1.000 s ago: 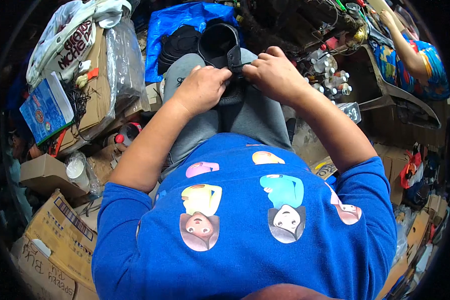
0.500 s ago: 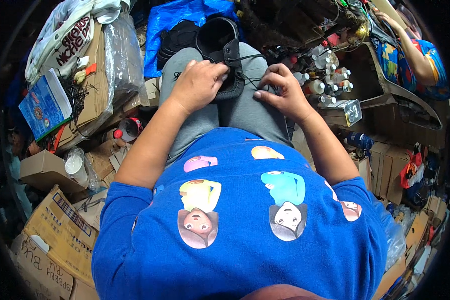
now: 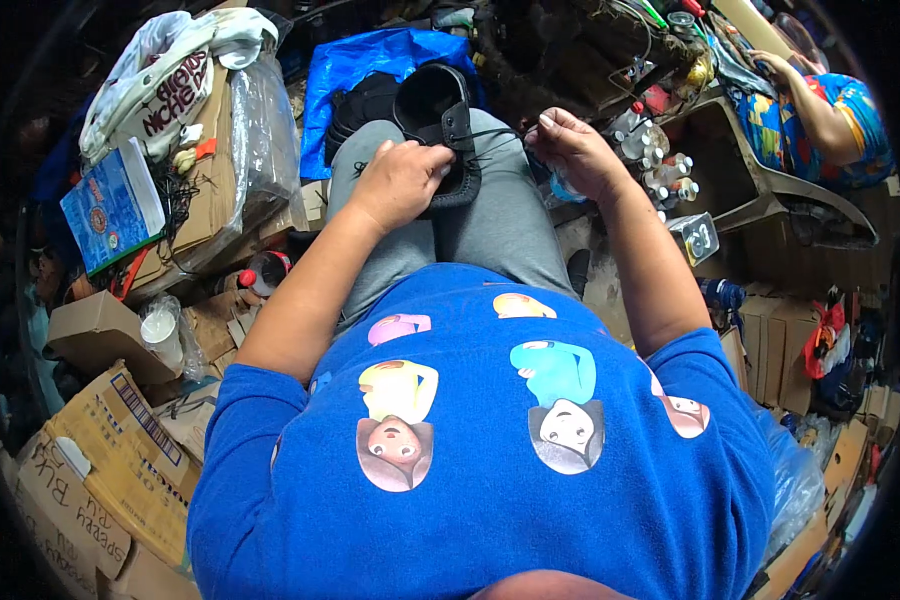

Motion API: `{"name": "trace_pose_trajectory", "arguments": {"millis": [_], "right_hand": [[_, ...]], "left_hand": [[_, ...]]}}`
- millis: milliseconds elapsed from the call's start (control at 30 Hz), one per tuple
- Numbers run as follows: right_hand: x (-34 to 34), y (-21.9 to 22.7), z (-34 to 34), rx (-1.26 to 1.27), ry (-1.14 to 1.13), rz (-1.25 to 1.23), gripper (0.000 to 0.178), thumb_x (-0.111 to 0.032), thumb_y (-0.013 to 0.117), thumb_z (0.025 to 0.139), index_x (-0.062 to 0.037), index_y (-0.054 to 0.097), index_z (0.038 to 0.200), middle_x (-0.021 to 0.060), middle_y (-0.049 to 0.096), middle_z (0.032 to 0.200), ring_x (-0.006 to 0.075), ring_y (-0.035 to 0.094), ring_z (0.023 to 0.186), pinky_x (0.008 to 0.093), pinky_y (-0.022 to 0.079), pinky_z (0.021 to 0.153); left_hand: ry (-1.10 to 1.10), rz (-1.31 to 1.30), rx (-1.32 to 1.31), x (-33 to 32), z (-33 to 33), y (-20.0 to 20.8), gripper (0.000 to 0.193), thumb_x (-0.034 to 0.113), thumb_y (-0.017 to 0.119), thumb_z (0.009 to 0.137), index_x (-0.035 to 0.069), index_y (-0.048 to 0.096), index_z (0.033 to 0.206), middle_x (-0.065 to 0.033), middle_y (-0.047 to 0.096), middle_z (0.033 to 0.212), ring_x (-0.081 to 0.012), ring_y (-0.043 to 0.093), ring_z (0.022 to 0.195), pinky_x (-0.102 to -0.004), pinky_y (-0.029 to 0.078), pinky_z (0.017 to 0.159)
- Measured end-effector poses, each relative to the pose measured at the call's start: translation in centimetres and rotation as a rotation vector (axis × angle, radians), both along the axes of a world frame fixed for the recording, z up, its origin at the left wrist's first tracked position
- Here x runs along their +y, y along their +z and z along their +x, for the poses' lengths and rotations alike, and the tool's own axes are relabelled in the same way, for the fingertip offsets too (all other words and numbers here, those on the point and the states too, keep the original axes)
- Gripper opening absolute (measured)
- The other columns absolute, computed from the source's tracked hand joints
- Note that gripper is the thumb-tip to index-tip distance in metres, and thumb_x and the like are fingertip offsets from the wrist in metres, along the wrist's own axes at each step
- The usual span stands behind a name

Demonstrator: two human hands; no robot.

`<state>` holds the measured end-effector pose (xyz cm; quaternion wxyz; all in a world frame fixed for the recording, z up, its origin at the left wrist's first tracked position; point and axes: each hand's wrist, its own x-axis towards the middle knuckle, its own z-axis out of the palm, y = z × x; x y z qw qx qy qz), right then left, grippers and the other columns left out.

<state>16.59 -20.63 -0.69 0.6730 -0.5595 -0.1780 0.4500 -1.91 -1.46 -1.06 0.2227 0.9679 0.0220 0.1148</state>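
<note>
A black lace-up shoe (image 3: 456,128) rests across my grey-clad thighs, its opening facing up. My left hand (image 3: 400,182) is closed at the shoe's near left side, thumb and forefinger together at its edge; what they pinch is hidden. A thin black shoelace (image 3: 495,133) stretches from the eyelets to the right. My right hand (image 3: 578,155), raised beyond my right knee, pinches the lace between thumb and fingers. Just beyond my left knee lies another black shoe (image 3: 365,108), on a blue plastic sheet (image 3: 385,52).
Several plastic bottles (image 3: 660,170) stand to the right, near a plastic chair (image 3: 770,180). Another person (image 3: 830,120) sits at the far right. Flattened cardboard (image 3: 205,180), a blue book (image 3: 113,210) and a cardboard box (image 3: 105,330) are at the left.
My right hand has moved up and outward, away from the shoe, drawing the lace out to the right. My left hand stays at the shoe.
</note>
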Motion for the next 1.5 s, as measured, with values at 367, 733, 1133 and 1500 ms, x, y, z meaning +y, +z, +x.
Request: {"name": "trace_pose_trajectory", "arguments": {"millis": [367, 733, 1133, 1500], "right_hand": [[-0.1, -3.8, 2.0, -1.171, -0.128, -0.569, 0.025, -0.027, 0.064, 0.082, -0.0035, 0.065, 0.092, 0.0138, 0.063, 0.093, 0.0272, 0.061, 0.083, 0.0377, 0.047, 0.074], [3.4, 3.0, -3.1, -1.892, 0.593, -0.368, 0.008, -0.016, 0.057, 0.078, -0.0156, 0.058, 0.086, 0.0038, 0.062, 0.077, 0.0211, 0.061, 0.084, 0.0357, 0.039, 0.081], [-2.2, 0.1, 1.6, -1.542, 0.275, -0.361, 0.006, -0.012, 0.065, 0.079, -0.0099, 0.062, 0.083, 0.0049, 0.064, 0.074, 0.0213, 0.061, 0.076, 0.0333, 0.042, 0.081], [5.7, 4.2, -4.5, -0.302, 0.118, 0.358, 0.022, -0.024, 0.051, 0.095, -0.0043, 0.061, 0.094, 0.0049, 0.061, 0.087, 0.0127, 0.058, 0.081, 0.0282, 0.046, 0.078]], "left_hand": [[-0.005, -0.044, -0.018, 0.4, 0.3, -0.4, 0.014, 0.019, 0.054, 0.086, 0.010, 0.060, 0.094, -0.0121, 0.060, 0.078, -0.0305, 0.058, 0.083, -0.0416, 0.040, 0.075], [-0.118, 0.118, 0.007, 1.3, 0.2, 0.7, 0.013, 0.014, 0.053, 0.082, 0.013, 0.059, 0.093, -0.0084, 0.062, 0.079, -0.0280, 0.059, 0.085, -0.0427, 0.041, 0.077], [0.069, 0.032, -0.195, 6.6, -7.0, 3.7, 0.014, 0.002, 0.062, 0.074, 0.006, 0.064, 0.086, -0.0083, 0.060, 0.095, -0.0253, 0.054, 0.098, -0.0367, 0.041, 0.087], [0.125, -0.407, -0.303, 3.4, -4.2, 5.1, 0.012, 0.000, 0.067, 0.071, 0.003, 0.067, 0.083, -0.0054, 0.060, 0.092, -0.0166, 0.058, 0.089, -0.0280, 0.045, 0.081]]}}
